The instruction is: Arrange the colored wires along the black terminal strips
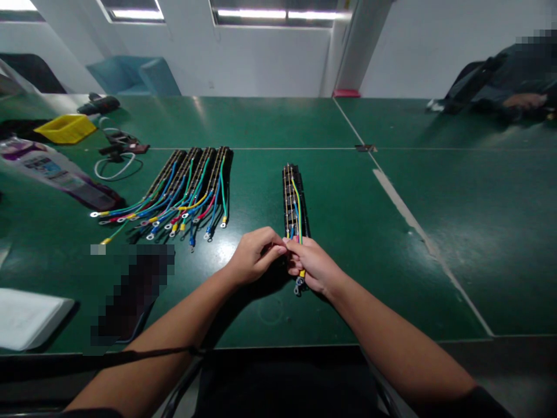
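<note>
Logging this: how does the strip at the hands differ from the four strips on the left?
The single strip lies alone; the four strips lie side by side.
The single strip's wires bunch through the right hand; the four strips' wires fan out, untouched.
Both: long, dark, with coloured wires ending in ring lugs.

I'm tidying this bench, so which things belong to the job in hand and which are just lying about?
Belong:
black strip, its coloured wires in the right hand, left hand close by
probably the four similar wired strips

Seemingly lying about:
yellow tray
purple-and-white pack
white cable
white block-shaped item
</note>
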`<state>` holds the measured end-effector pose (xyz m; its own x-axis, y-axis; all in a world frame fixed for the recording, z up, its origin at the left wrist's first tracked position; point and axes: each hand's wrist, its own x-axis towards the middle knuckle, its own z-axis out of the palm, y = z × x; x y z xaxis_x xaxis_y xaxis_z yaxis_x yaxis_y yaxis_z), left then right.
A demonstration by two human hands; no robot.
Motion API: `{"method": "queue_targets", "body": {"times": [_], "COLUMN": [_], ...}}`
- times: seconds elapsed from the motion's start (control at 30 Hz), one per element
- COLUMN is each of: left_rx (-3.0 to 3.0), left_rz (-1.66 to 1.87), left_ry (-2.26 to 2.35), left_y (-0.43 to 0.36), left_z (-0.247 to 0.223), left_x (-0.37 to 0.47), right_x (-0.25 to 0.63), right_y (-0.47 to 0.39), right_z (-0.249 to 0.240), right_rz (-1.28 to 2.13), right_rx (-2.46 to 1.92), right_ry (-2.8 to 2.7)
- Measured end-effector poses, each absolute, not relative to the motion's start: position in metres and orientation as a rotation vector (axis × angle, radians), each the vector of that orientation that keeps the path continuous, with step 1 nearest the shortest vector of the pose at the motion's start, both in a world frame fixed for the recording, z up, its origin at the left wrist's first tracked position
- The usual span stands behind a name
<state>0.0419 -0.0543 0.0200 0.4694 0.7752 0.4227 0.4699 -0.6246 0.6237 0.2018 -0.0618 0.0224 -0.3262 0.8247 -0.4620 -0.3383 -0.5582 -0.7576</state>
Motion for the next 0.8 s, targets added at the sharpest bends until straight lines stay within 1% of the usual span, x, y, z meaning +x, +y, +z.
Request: {"method": "queue_targets", "body": {"times": [0.27,0.53,0.8], "left_rx": [2.112,2.045,2.058], "left_rz": [0.904,1.015,1.048], "left_ry": [1.142,1.155,1.116], "left_y": [-0.0521,-0.0559,-0.0572], "left_z": [0.0240,0.0239,0.0252], "left_x": [0.0499,0.0483,0.0465], "right_x": [0.1984,0.1994,0.2023], "right_y": [-0.0630,-0.0637,-0.0640], "right_z": [0.0202,0.0231,0.0235], "right_rz": [1.901,1.912,1.955], "right_rx": [-1.164,-1.178,-1.125], "right_ry": [-0.727,-0.732,-0.587]}}
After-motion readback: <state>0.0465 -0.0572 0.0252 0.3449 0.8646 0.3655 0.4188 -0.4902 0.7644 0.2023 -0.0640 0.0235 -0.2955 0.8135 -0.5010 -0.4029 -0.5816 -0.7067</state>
